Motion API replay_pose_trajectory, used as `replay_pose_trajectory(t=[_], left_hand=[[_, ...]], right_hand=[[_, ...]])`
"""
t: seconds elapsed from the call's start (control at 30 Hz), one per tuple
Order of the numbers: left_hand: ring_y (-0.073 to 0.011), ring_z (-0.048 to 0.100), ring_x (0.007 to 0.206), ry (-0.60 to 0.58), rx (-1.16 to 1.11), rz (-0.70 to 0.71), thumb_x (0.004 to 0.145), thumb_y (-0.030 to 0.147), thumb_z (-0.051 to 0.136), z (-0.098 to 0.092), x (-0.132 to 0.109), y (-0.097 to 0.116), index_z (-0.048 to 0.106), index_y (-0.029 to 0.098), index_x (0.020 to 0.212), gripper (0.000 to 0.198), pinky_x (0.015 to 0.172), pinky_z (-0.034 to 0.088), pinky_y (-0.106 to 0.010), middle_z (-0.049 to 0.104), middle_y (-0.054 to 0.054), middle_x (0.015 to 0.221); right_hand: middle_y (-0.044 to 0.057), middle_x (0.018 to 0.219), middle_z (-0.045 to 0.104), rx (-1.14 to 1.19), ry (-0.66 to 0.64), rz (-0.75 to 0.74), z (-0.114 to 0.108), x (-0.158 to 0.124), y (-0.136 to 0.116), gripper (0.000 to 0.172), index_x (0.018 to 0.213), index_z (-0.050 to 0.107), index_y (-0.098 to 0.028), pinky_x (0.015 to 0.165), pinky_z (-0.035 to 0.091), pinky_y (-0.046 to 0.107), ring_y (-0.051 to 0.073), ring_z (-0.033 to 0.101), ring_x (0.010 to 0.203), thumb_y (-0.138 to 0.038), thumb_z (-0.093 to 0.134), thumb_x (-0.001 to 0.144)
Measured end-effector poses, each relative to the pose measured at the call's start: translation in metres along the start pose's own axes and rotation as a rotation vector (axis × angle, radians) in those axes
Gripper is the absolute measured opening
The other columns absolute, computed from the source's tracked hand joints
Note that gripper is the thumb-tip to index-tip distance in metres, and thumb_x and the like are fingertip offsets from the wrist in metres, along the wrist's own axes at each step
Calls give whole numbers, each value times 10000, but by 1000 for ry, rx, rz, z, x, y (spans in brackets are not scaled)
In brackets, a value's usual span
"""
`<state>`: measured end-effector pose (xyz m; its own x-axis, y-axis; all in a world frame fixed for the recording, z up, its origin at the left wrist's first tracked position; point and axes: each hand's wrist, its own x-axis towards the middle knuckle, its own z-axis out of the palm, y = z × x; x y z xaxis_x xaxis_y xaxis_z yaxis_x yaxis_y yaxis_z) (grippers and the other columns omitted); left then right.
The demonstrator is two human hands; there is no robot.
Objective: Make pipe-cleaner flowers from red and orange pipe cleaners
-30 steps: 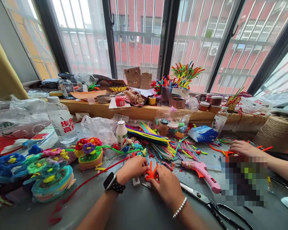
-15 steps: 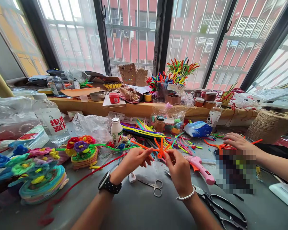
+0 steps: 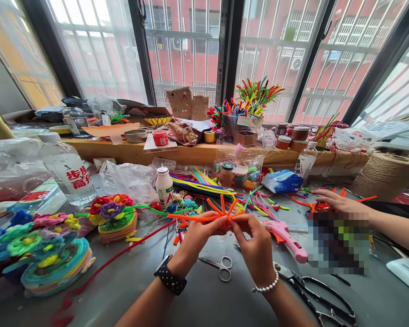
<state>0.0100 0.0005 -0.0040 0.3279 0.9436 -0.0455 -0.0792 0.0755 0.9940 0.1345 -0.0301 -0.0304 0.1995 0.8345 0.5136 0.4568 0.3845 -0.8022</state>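
Both my hands are raised above the grey table (image 3: 197, 299) and pinch a bundle of orange pipe cleaners (image 3: 221, 210) that fans out like a star. My left hand (image 3: 199, 236), with a black watch on its wrist, grips the bundle's left side; a long orange strand sticks out to the left. My right hand (image 3: 255, 245), wearing a pearl bracelet, pinches the centre from the right. Small silver scissors (image 3: 221, 267) lie on the table just below my hands.
A pink glue gun (image 3: 284, 236) and large black scissors (image 3: 322, 302) lie right of my hands. Another person's hand (image 3: 334, 200) rests on orange pipe cleaners at right. Finished pipe-cleaner flowers (image 3: 47, 250), a water bottle (image 3: 68, 170), a small milk bottle (image 3: 164, 186) and loose pipe cleaners (image 3: 207, 186) crowd the table.
My hands lifted the orange bundle from the table and brought it closer together; the small scissors came into sight beneath. The other person's hand shifted slightly.
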Motion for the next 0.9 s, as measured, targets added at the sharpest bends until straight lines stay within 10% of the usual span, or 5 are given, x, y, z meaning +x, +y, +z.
replay_pose_trajectory(t=[0.9], left_hand=[[-141,548,690,211,-336,49,578,244,666,5,3,-15,627,133,657,142,698,431,-274,597,-15,670]], right_hand=[[-6,609,550,344,-48,268,13,-3,2,191,693,564,-164,514,412,226,123,501,569,-352,542,714]])
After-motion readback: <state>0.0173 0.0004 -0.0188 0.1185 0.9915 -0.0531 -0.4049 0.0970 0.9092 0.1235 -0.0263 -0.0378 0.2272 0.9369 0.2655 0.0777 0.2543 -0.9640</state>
